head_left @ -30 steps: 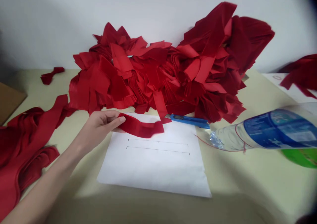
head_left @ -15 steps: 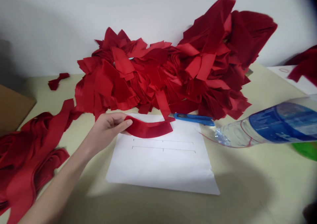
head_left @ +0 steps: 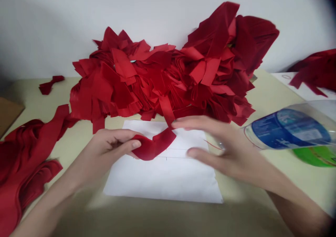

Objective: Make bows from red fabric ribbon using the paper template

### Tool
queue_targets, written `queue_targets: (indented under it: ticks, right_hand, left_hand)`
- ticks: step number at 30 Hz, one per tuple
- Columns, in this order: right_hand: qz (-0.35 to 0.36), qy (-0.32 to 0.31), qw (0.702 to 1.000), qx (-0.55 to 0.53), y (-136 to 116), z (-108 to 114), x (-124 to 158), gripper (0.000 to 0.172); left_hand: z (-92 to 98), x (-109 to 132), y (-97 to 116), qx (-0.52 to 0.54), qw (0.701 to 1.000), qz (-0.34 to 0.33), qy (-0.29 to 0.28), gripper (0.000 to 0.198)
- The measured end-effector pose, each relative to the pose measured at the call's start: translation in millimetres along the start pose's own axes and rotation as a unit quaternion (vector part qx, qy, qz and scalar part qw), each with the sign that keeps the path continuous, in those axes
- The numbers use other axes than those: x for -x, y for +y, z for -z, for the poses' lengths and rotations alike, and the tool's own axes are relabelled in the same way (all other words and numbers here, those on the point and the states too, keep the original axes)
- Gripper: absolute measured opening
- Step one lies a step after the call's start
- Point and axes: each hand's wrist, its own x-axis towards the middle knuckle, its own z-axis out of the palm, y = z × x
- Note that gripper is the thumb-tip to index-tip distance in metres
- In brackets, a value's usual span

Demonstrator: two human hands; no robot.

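Between thumb and fingers, my left hand pinches one end of a short red fabric strip. The strip sags in a curve over a white sheet of paper with ruled, ticked lines, partly covered by strip and hands. My right hand is open, thumb and fingers spread apart, just right of the strip's free end. No gripped thing shows in it. The blue utility knife seen earlier is hidden behind my right hand.
A large heap of red fabric strips lies along the wall. More red fabric is at the left. A clear bottle with a blue label lies on its side at the right, beside a green item. A cardboard box stands far left.
My right hand has come in from the right, over the paper and knife. My left hand has lowered the strip slightly, and it bends more. The view has shifted a little right.
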Motion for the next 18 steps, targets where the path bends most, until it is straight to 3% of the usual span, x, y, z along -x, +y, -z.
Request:
queue_targets:
  ticks: [3,5,7,13,18]
  right_hand:
    - [0.023,-0.108,0.989,-0.093,12,-23,-18,0.07]
    - [0.028,-0.173,0.973,-0.152,18,-30,-26,0.048]
    - [0.004,-0.198,0.966,-0.169,23,-28,-28,0.023]
    - [-0.112,-0.169,0.967,-0.156,37,-3,-6,0.022]
    - [-0.19,-0.108,0.961,-0.172,50,6,20,0.021]
  left_hand:
    - [-4.5,6,13,0.006,1.0,0.009,-0.008,0.019]
    - [-5.4,8,19,0.015,1.0,0.005,0.01,0.018]
    - [-4.6,9,21,0.018,0.999,0.012,0.042,0.017]
    - [-1.6,-1,7,0.006,0.993,0.049,0.111,0.022]
    - [-2.4,-12,-10,0.122,0.982,0.09,0.108,0.017]
